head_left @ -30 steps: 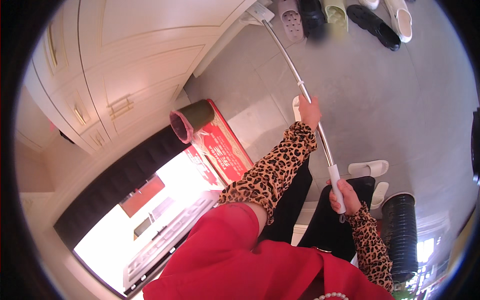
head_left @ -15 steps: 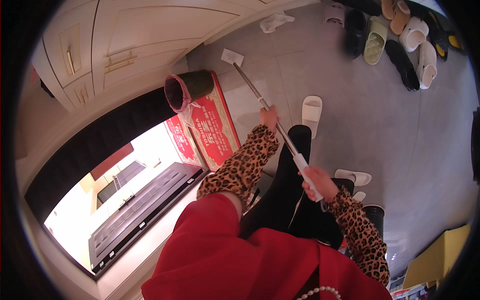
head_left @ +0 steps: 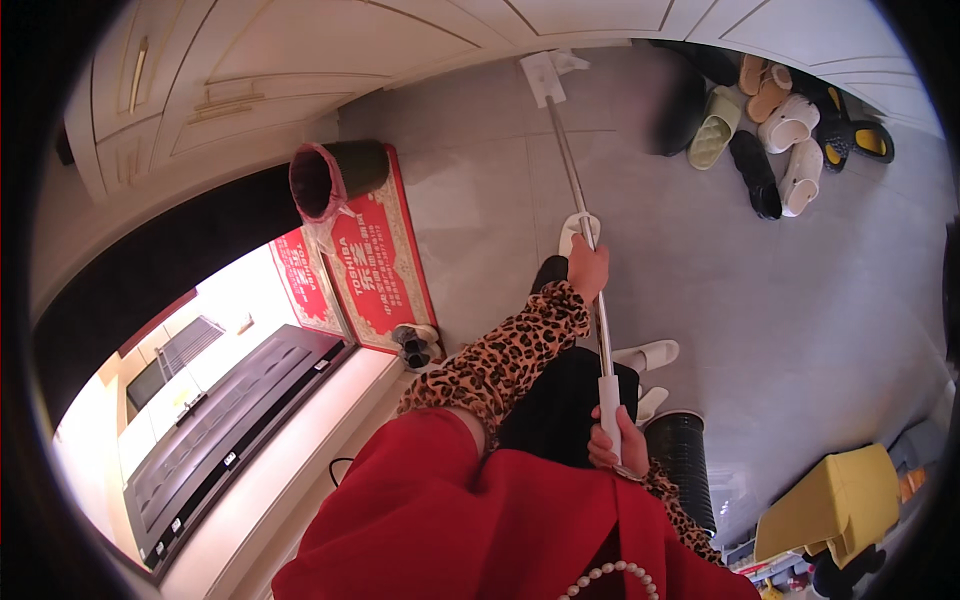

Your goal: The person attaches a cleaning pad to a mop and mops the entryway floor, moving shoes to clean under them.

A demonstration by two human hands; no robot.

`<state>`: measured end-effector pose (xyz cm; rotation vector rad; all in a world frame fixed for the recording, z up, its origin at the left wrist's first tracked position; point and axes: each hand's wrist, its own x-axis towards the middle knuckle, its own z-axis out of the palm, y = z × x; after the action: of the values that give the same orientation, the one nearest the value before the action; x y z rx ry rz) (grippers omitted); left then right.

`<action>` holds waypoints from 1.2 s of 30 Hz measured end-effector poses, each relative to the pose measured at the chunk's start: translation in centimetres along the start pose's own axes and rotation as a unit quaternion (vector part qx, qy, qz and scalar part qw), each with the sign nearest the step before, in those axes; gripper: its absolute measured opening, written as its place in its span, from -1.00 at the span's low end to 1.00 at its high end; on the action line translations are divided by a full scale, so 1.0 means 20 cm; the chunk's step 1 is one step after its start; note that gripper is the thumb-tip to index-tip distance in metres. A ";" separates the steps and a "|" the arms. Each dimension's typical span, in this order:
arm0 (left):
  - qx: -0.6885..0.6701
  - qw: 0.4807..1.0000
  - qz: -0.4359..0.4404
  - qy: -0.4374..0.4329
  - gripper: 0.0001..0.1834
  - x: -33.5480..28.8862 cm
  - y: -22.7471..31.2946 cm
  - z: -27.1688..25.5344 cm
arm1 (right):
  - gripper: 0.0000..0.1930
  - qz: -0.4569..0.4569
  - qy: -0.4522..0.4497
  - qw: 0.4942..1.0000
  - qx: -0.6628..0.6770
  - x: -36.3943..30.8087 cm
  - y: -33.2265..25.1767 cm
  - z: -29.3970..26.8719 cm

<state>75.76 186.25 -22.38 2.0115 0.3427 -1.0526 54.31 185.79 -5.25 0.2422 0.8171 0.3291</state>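
A flat mop with a white rectangular head and a metal pole slants away from me over the grey floor. My left hand is wrapped round the middle of the pole. Lower down, my right hand closes on the white handle grip. At the far end the mop head lies against or beside a crumpled white scrap, close to the cabinet base. One white slipper shows on the floor behind the pole.
A bin with a pink liner lies on its side or tilts on a red mat at left. Several shoes cluster far right. White slippers, a black ribbed cylinder and a yellow box are nearer. White cabinets line the back.
The mop head has slid away and to the right, up to the white scrap. Both hands keep their hold, and the pole now stands steeper in view. My view has shifted slightly.
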 end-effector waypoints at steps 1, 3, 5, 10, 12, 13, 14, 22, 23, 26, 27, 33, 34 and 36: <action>0.035 0.999 0.022 0.002 -0.69 0.03 -0.03 0.03 | -0.61 -0.005 -0.054 0.995 0.084 0.00 0.04 0.00; 0.068 0.997 0.043 -0.010 -0.69 -0.01 -0.03 0.14 | -0.58 -0.053 -0.122 0.973 0.189 0.01 0.15 -0.04; -0.052 0.994 0.031 -0.094 -0.71 -0.09 0.08 0.18 | -0.57 -0.075 -0.181 0.951 0.241 0.05 0.18 -0.03; -0.240 0.955 -0.045 -0.171 -0.74 -0.07 0.12 0.17 | -0.54 -0.066 -0.281 0.903 0.319 0.07 0.17 -0.02; -0.199 0.970 -0.007 -0.140 -0.74 -0.06 0.08 0.13 | -0.54 -0.045 -0.284 0.909 0.301 0.06 0.18 -0.04; -0.176 0.977 -0.010 -0.117 -0.75 -0.06 0.04 0.11 | -0.54 -0.026 -0.288 0.913 0.287 0.05 0.18 -0.04; -0.154 0.984 -0.014 -0.093 -0.76 -0.05 0.01 0.08 | -0.54 -0.021 -0.286 0.915 0.285 0.05 0.17 -0.04; -0.112 0.988 -0.005 0.106 -0.71 0.39 -0.10 -0.65 | -0.58 0.188 -0.167 0.952 0.173 0.47 -0.04 0.17; -0.100 0.989 -0.005 0.111 -0.67 0.42 -0.06 -0.75 | -0.60 0.187 -0.158 0.959 0.142 0.55 -0.06 0.23; -0.127 0.977 -0.038 0.164 -0.60 0.42 0.08 -0.94 | -0.59 0.207 -0.134 0.965 0.088 0.74 -0.09 0.42; -0.152 0.978 -0.052 0.136 -0.58 0.43 0.10 -1.01 | -0.59 0.213 -0.133 0.964 0.087 0.76 -0.09 0.48; -0.097 0.992 -0.034 0.074 -0.64 0.39 0.04 -0.91 | -0.67 0.163 -0.118 0.974 0.105 0.60 -0.06 0.48; -0.083 0.992 -0.034 0.084 -0.59 0.35 0.03 -0.83 | -0.67 0.155 -0.117 0.975 0.107 0.52 -0.06 0.44; -0.031 0.994 -0.045 0.097 -0.55 0.24 0.02 -0.63 | -0.69 0.132 -0.105 0.979 0.114 0.35 -0.06 0.36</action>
<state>86.03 195.09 -21.96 2.0625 0.5668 -0.8919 64.28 186.71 -5.54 0.5931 0.6135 0.4516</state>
